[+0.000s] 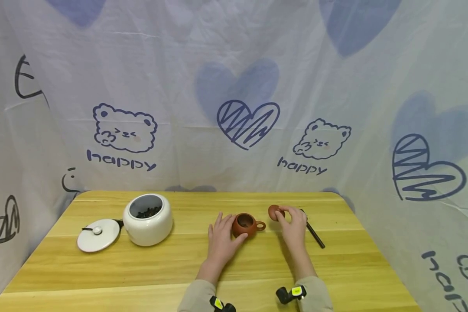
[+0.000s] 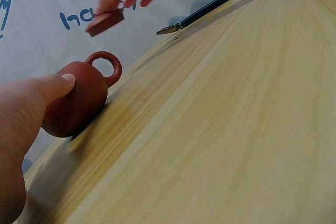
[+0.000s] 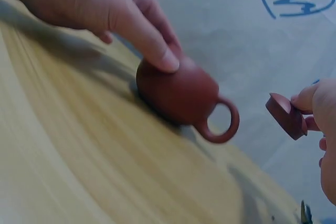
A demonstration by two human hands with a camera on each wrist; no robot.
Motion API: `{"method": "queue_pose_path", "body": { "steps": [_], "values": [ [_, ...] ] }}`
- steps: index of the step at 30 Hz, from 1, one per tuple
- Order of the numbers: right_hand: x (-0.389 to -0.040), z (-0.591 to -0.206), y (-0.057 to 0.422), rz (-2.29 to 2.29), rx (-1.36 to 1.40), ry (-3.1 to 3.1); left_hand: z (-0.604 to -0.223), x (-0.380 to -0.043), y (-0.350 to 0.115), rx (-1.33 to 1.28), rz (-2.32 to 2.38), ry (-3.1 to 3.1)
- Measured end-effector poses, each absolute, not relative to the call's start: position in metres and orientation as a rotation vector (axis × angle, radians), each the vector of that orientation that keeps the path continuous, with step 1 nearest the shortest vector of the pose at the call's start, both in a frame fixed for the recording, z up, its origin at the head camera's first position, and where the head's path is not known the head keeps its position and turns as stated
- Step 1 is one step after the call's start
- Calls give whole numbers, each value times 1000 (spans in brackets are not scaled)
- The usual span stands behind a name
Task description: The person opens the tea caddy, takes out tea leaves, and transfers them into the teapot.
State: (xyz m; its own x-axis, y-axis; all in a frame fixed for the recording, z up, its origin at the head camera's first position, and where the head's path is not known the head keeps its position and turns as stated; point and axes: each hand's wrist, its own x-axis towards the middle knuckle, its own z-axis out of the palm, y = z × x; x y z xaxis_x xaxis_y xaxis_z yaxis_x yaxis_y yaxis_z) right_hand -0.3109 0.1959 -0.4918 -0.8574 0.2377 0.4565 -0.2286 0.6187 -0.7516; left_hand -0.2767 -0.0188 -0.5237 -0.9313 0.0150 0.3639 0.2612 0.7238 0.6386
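A small reddish-brown clay teapot (image 1: 251, 231) sits uncovered on the table, its ring handle facing right. Dark bits show inside it. My left hand (image 1: 222, 243) grips the pot from the left, thumb on the near side and fingers at the far side; in the left wrist view the thumb presses on the pot's body (image 2: 86, 98). To the right of the handle, my right hand (image 1: 295, 229) pinches the matching teapot lid (image 1: 273, 212) between thumb and fingers. In the right wrist view the lid (image 3: 283, 117) is tilted on edge, held above the table.
A white jar (image 1: 148, 227) with dark tea leaves stands open at the left. Its white lid (image 1: 101, 239) lies beside it, near a dark object partly hidden behind. Right of my right hand lies a slim tool (image 1: 316, 236) with a black handle and pointed tip. Printed cloth surrounds the table.
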Motion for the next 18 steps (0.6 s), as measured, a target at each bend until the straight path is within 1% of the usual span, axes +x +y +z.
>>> {"method": "queue_pose_path", "body": {
  "steps": [7,11,18],
  "values": [
    [-304,-474,181,1185,73,-2290,-523,-276,-19,-219,-1050,-2593],
    [-303,-465,173,1151,170,-2271,-523,-276,-18,-224,-1048,-2590],
    [-309,-465,156,1068,345,-2237,-523,-277,-19,-217,-1047,-2582]
  ]
}}
